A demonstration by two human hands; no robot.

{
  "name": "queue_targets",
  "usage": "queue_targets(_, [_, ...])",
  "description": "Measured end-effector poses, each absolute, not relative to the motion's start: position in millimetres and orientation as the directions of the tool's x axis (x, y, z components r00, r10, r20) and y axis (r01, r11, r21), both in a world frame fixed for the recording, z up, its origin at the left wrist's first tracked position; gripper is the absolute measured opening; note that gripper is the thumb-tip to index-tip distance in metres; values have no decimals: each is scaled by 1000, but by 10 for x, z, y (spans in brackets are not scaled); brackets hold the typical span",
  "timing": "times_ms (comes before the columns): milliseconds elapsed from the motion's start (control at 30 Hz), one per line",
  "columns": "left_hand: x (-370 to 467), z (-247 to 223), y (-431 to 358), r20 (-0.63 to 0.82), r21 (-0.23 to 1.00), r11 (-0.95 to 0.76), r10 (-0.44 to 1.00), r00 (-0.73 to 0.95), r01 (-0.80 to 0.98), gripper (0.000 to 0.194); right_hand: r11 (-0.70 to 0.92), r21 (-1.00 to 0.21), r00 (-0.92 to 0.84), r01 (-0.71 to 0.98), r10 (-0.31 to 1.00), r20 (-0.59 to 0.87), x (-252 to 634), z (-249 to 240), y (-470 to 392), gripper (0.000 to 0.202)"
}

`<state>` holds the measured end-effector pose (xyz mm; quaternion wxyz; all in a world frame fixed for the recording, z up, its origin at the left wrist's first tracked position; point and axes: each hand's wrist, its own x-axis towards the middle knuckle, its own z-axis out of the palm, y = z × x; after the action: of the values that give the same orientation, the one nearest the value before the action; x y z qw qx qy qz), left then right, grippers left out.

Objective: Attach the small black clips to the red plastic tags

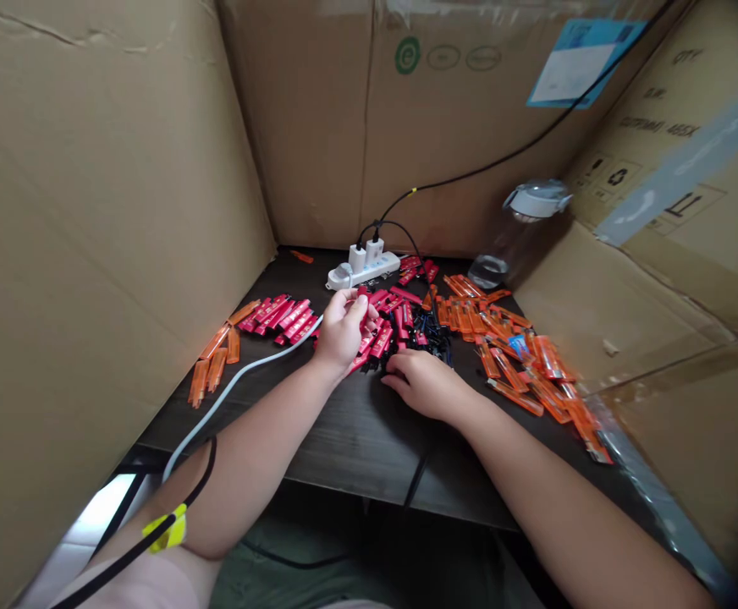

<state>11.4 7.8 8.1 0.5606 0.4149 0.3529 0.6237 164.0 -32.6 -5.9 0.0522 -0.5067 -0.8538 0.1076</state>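
Observation:
My left hand [342,331] is raised over the middle of the table, its thumb and fingers closed around a small red piece [363,309] with a smooth side. Below and beside it lies a heap of similar red pieces [382,340] with pale print. My right hand [421,382] rests low at the near edge of a pile of small black parts [433,338]. Its fingers curl inward, and whatever they pinch is hidden. Left of my left hand is another group of red pieces [283,316].
Orange see-through strips lie in a big heap [509,355] at right and a small group [215,359] at left. A white power strip [369,271] with plugs stands behind. A clear bottle [514,237] is at back right. Cardboard walls [318,127] enclose the dark table [337,440]. A white cable [242,372] crosses left.

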Motion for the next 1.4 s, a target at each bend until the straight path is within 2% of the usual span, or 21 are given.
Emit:
queue_targets(400, [132, 68, 81, 96, 911, -88, 995, -2, -403, 15, 458, -207, -478, 865, 877, -57, 1671, -30, -311, 17])
queue_targets(1400, [126, 104, 51, 109, 916, -99, 994, 2, -389, 15, 464, -329, -494, 823, 869, -10, 1776, 11, -300, 24])
